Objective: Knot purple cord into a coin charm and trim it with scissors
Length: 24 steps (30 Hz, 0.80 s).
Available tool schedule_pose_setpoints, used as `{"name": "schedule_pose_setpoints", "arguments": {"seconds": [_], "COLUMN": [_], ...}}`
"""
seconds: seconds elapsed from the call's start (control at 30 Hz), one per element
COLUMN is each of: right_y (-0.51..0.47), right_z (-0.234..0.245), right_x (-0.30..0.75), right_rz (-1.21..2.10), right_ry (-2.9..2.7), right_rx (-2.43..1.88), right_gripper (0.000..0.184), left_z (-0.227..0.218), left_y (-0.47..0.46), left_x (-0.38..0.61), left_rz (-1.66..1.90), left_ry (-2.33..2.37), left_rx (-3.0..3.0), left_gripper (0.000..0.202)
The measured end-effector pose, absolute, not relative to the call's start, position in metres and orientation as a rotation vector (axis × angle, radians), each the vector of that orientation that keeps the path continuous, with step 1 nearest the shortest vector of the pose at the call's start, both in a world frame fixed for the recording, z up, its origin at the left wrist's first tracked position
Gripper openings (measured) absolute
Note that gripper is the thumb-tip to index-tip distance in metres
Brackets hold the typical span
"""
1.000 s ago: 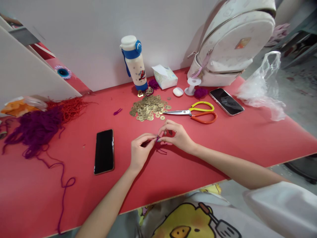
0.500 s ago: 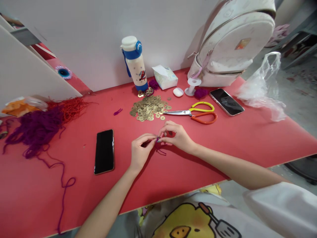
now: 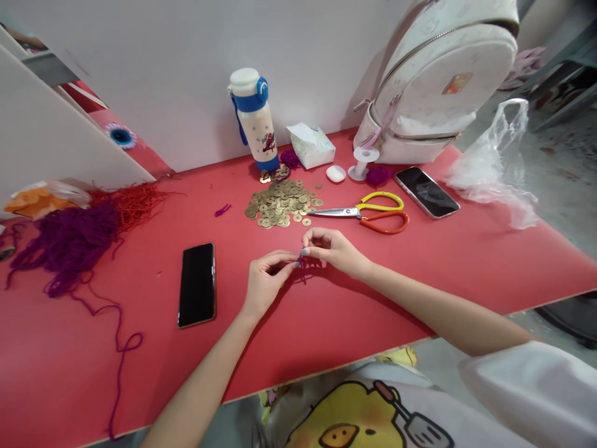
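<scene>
Between my two hands is a short piece of purple yarn (image 3: 303, 271), its loose ends hanging below the fingertips. My left hand (image 3: 268, 279) pinches it between thumb and fingers. From the right, my right hand (image 3: 334, 250) also closes thumb and forefinger on the yarn, just above the left fingertips. Whether a coin is caught in the yarn is too small to tell. Just beyond my hands lies a pile of brass-coloured coins with holes (image 3: 282, 200). Scissors (image 3: 359, 212) with one yellow and one orange handle lie to its right, blades touching the pile's edge.
A black phone (image 3: 196, 285) lies left of my hands, another phone (image 3: 427, 191) at the right. Purple yarn (image 3: 69, 242) and red strands (image 3: 135, 205) are heaped far left. Behind stand a bottle (image 3: 254, 121), a tissue pack (image 3: 311, 148), a spool (image 3: 364, 165) and a white backpack (image 3: 438, 87).
My right hand has risen slightly and its fingers have drawn together on the yarn. The yarn's loose ends have swung to hang more straight down. My left hand has barely moved.
</scene>
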State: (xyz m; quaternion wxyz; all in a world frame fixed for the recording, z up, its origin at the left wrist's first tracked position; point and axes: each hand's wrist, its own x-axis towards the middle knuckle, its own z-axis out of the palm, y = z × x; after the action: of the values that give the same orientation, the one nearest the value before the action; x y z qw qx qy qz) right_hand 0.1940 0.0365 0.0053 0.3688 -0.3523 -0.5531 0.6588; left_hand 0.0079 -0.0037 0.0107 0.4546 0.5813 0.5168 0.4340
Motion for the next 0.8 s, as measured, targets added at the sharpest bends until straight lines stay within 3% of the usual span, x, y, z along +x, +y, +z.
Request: {"name": "schedule_pose_setpoints", "arguments": {"seconds": [0.33, 0.47, 0.8], "right_y": [0.040, 0.043, 0.026], "right_z": [0.003, 0.002, -0.004], "right_x": [0.195, 0.195, 0.190], "right_rz": [1.590, 1.406, 0.894], "right_ry": [-1.028, -0.881, -1.931], "right_rx": [-0.929, -0.902, -0.945], "right_gripper": [0.031, 0.032, 0.004], "left_z": [0.010, 0.010, 0.002], "left_y": [-0.004, -0.004, -0.003], "left_x": [0.008, 0.009, 0.006], "left_rz": [1.080, 1.097, 1.198], "left_ry": [1.343, 1.411, 1.473], "left_rx": [1.317, 1.213, 1.108], "left_gripper": [0.010, 0.013, 0.017]}}
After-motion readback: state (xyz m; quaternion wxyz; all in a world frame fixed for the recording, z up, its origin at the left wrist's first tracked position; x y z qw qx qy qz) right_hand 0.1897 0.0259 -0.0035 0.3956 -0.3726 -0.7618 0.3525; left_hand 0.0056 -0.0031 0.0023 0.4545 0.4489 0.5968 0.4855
